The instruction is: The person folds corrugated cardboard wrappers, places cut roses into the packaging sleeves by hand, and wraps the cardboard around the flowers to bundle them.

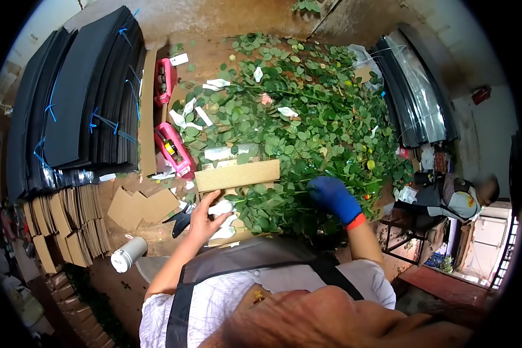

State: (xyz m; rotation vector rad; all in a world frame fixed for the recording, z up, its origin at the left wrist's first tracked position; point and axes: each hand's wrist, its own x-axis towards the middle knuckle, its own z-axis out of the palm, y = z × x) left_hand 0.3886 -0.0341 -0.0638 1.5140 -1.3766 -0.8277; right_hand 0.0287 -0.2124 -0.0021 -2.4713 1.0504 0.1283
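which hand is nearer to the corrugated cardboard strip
Left: the bare left hand is by the near edge of the corrugated cardboard strip; the blue-gloved right hand is farther right, over green leaves.

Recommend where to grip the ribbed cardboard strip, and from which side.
I'd pinch the ribbed cardboard strip across its narrow width near its left end, coming from the near side: it lies lengthwise left to right, and leaves crowd its right end.
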